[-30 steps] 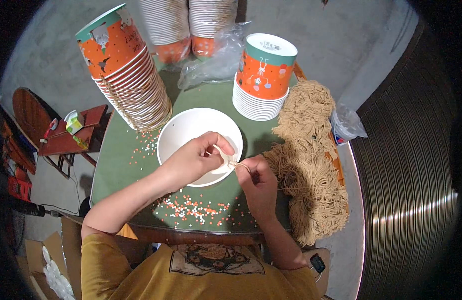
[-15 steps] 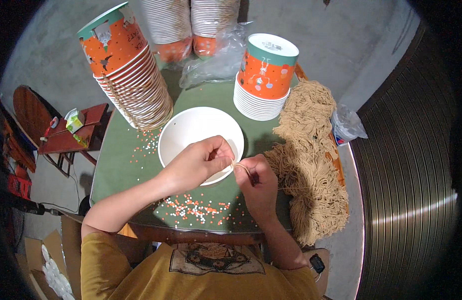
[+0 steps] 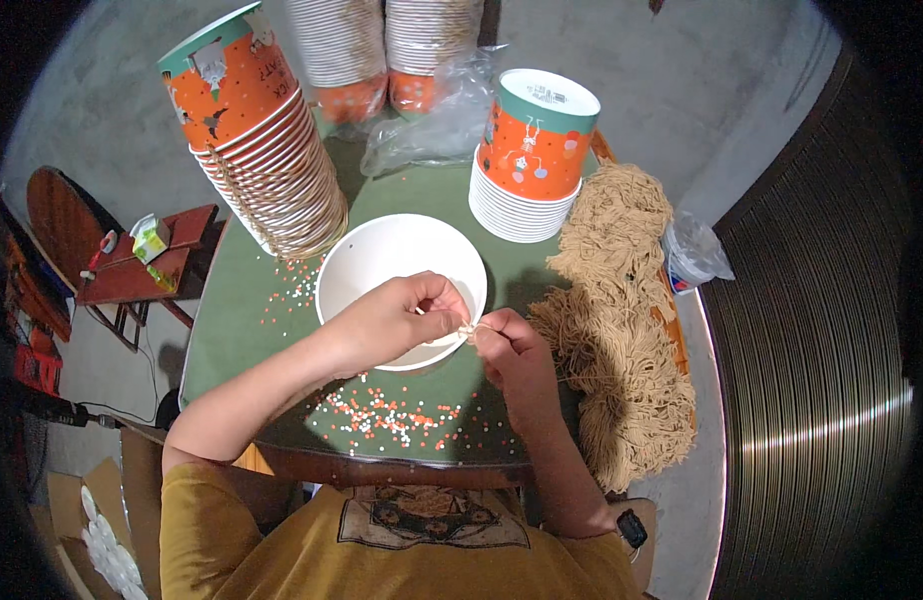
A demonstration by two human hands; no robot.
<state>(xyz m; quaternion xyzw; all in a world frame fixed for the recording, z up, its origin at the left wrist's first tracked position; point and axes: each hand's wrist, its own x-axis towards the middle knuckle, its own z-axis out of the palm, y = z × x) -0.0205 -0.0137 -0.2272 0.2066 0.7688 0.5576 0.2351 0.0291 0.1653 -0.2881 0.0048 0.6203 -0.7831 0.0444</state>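
Note:
A paper tub (image 3: 382,250) with a plain white inside lies mouth up on the green tabletop. One small hole shows in its wall at the upper left. Over its right rim, my left hand (image 3: 402,315) pinches a tan cord (image 3: 468,332) between thumb and fingertips. Close against it, my right hand (image 3: 522,362) is closed on the same cord, thumb against forefinger. The fingertips almost meet, and a small loop or knot lies between them. How the cord passes through the rim is hidden by the fingers.
Stacked orange tubs with cord handles (image 3: 267,160) lean at the left. A shorter upside-down stack (image 3: 535,150) stands behind right. A heap of tan cords (image 3: 627,330) lies along the right edge. Paper dots (image 3: 402,418) litter the front; plastic-wrapped stacks (image 3: 432,45) stand at the back.
My right fingers have moved up and closed in on the cord beside my left fingertips. The cord loop that stood out between the hands is now smaller and tighter.

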